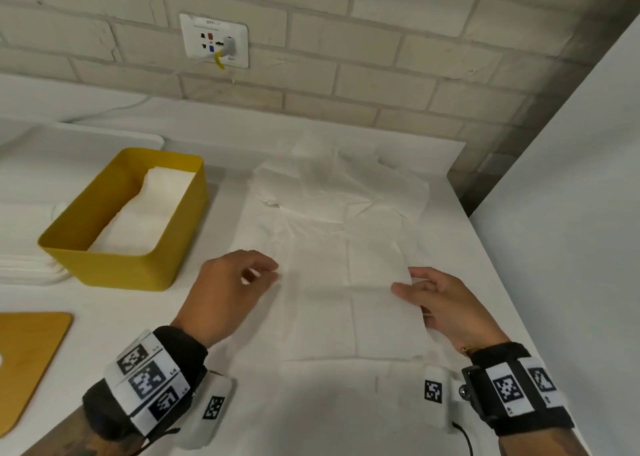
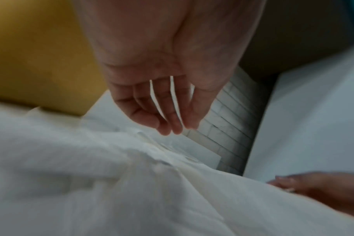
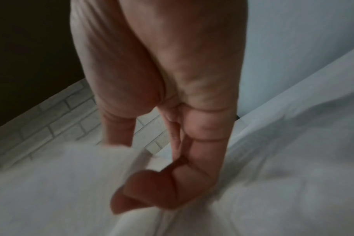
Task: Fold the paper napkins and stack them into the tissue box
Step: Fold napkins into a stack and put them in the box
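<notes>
Paper napkin [image 1: 349, 292] lies flat on the white table [image 1: 311, 414], just in front of the person, to the right of the yellow tissue box [image 1: 114, 268]. It looks thin, soft and easy to tear, so corners seem best to hold. Its long side runs away from the person. The right hand [image 1: 446, 306] pinches its right edge. The left hand [image 1: 228, 292] hangs loose, holding nothing.

A wall socket [image 1: 214, 40] (something plugged in) sits above; a wooden board [image 1: 29, 358] lies left.
</notes>
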Motion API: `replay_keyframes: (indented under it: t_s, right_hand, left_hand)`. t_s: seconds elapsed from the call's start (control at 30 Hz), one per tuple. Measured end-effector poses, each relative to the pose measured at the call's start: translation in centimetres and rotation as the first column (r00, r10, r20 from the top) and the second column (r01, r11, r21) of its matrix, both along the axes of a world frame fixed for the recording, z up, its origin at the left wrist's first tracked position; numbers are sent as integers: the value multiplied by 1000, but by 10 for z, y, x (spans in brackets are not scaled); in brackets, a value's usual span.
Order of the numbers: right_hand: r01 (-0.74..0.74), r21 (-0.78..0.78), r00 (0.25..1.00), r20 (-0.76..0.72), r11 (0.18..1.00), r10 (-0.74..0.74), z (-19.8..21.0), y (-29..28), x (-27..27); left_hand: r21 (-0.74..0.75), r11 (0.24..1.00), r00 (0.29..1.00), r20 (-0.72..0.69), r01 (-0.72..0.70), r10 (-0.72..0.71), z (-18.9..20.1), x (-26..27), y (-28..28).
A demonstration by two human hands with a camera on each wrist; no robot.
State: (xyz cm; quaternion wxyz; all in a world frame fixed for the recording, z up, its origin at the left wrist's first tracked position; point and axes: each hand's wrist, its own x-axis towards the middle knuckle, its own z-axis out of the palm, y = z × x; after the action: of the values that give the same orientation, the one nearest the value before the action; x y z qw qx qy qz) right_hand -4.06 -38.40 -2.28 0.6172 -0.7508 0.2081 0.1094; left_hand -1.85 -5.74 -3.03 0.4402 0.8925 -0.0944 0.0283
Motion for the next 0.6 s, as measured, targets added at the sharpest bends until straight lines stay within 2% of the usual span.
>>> replay_keyframes:
  t_s: [0.07, 0.13, 0.2, 0.27, 0.33, 0.4, 0.47, 0.53, 0.57, 0.6]
  right_hand:
    - [-42, 3, 998, -39, 999, 42, -3, -1, -5]
    - [-62, 26, 997, -50, 998, 63, -6, 0, -9]
    - [-40, 68, 999, -23, 997, 41, -3, 4, -12]
    - [-15, 56, 999, 46, 998, 13, 6, 10, -12]
    - [-14, -8, 991, 133, 1000, 15, 19, 23, -13]
    - [-70, -72, 976, 203, 995, 83, 32, 44, -16]
    - [-225, -150, 949, 190, 963, 251, 40, 68, -20]
    - [-397, -193, 901, 103, 897, 421, 35, 83, -23]
    - [-401, -191, 901, 92, 896, 423, 30, 85, -22]
    - [-331, -182, 930, 104, 926, 353, 26, 84, -20]
  left_hand:
    - [130, 967, 972, 58, 219, -228, 2, 0, -10]
    - [284, 872, 916, -69, 398, -396, 4, 0, -22]
    - [385, 776, 865, -253, 500, -433, 2, -1, -32]
    - [423, 730, 841, -342, 536, -419, 0, -2, -39]
    - [446, 712, 838, -355, 542, -416, -2, -3, -42]
    - [448, 704, 832, -361, 551, -422, -2, -4, -43]
    - [461, 687, 826, -367, 562, -429, -1, -4, -42]
    - [460, 674, 815, -364, 578, -451, 0, -4, -39]
    - [464, 671, 815, -354, 578, -458, -1, -4, -38]
    - [478, 661, 815, -345, 579, -465, -1, -4, -37]
